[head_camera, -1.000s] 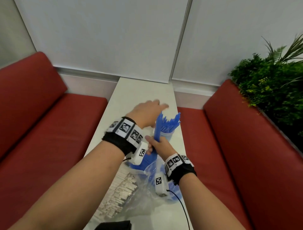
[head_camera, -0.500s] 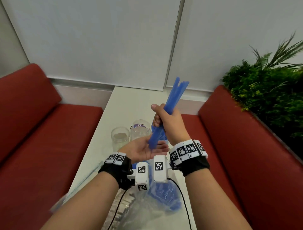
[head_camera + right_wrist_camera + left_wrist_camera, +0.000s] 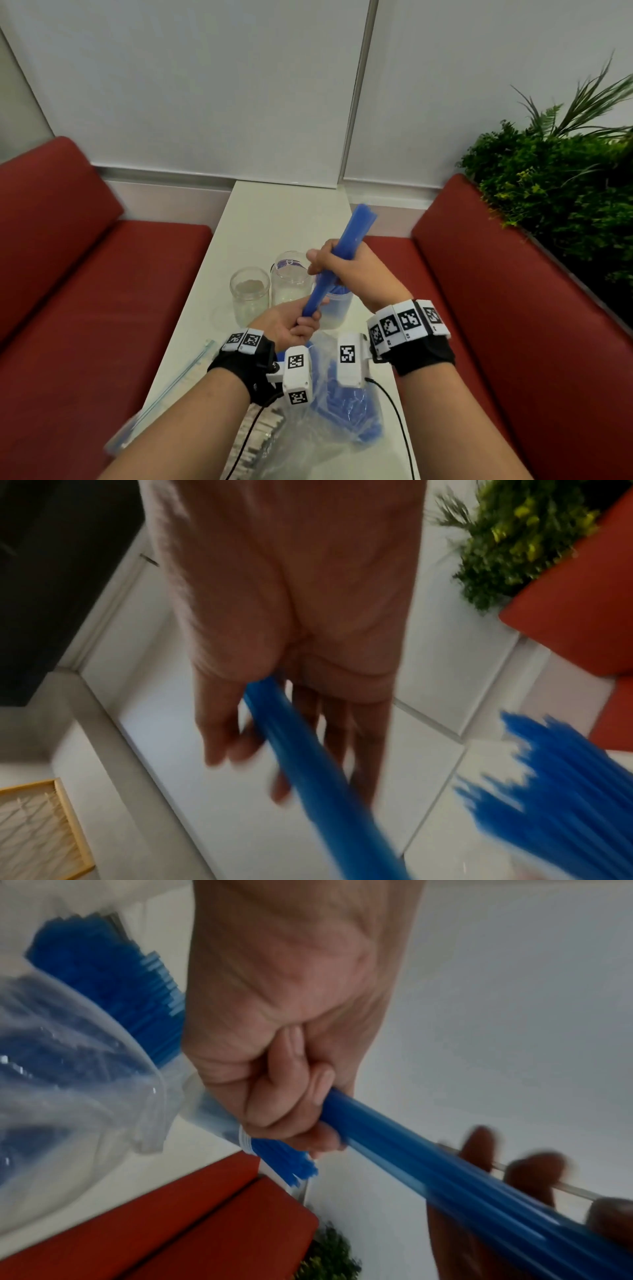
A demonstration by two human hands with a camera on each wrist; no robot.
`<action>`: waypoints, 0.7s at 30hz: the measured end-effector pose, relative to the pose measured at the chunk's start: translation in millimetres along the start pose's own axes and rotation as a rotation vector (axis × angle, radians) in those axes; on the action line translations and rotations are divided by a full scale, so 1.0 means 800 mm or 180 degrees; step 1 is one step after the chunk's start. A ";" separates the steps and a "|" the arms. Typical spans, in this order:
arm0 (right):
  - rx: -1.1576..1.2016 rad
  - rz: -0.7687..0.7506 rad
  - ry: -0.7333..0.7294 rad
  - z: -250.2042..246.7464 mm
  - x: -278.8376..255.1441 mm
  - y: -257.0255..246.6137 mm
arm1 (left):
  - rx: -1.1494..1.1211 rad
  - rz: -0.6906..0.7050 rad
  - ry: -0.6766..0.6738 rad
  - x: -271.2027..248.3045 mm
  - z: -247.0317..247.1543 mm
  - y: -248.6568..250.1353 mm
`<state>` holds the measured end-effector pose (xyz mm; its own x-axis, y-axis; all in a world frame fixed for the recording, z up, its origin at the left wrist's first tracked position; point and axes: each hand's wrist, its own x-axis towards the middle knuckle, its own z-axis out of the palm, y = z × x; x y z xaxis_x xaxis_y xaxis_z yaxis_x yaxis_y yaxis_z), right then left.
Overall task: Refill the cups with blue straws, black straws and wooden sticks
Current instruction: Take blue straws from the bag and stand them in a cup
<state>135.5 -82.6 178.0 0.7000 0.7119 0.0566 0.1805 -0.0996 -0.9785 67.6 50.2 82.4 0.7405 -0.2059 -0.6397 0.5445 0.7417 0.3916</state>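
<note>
Both hands grip one tight bundle of blue plastic straws [image 3: 337, 260]: the right hand [image 3: 349, 270] wraps its middle, the left hand [image 3: 291, 325] clutches its lower end. Just beyond the left hand stand clear glass cups [image 3: 249, 298] on the white table [image 3: 274, 212].

A narrow white table [image 3: 274, 219] ran away from the camera between two red benches, its far end butting against the wall. Three clear cups stood on it in a row, mid-table: the left cup [image 3: 249, 296] and the middle cup [image 3: 289, 282] just beside each other, then the right cup [image 3: 337, 308], which had blue straws in it. Nearer the camera a clear plastic bag of blue straws [image 3: 346, 404] lay crumpled on the tabletop, and beside it, to the left, lay a pack of pale wooden sticks [image 3: 263, 435].
</note>
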 end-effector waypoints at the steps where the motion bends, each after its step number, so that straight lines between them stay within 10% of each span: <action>1: -0.0250 0.0156 -0.0173 -0.011 0.001 -0.002 | 0.0065 0.0080 0.0100 0.001 -0.008 0.000; 6: -0.0288 0.0787 -0.0736 -0.047 0.001 -0.021 | 0.0307 0.0482 0.0459 0.013 -0.033 0.003; 9: -0.0210 0.0485 -0.0218 -0.055 0.012 -0.036 | 0.0571 0.0934 0.0827 0.026 -0.033 0.005; 14: -0.0949 0.0003 0.1303 -0.076 0.055 -0.034 | 0.2393 0.1517 0.1370 0.043 -0.050 0.006; 21: -0.1499 0.0742 0.1378 -0.060 0.107 0.049 | 0.5338 0.1392 0.0691 0.062 -0.055 -0.006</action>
<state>236.1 -59.0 154.1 0.9528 0.3025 0.0250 0.2043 -0.5785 -0.7897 84.2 64.6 19.7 0.9462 -0.0023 -0.3236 0.2226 -0.7211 0.6561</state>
